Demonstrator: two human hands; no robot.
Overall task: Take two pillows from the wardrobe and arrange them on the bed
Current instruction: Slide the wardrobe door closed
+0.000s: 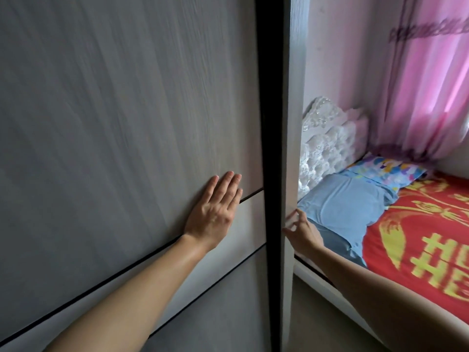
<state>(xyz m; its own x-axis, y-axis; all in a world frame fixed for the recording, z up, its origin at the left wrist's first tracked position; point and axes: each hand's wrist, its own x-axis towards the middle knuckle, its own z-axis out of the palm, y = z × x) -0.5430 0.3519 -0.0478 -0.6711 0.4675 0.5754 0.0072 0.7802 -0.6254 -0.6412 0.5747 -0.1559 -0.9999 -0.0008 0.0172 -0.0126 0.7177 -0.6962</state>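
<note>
The grey wood-grain wardrobe door (127, 123) with its black edge strip fills the left and middle of the view. To its right lies the bed with a red-and-yellow printed cover (418, 237), backed by a white carved headboard (327, 138) and pink curtains (426, 80). A plain blue pillow (345, 201) and a multicoloured patterned pillow (388, 171) sit at the bed's head. The left hand (215, 212) presses flat and open against the door panel. The right hand (300, 231) has loosely curled fingers touching the wardrobe's side edge, gripping nothing clearly.
</note>
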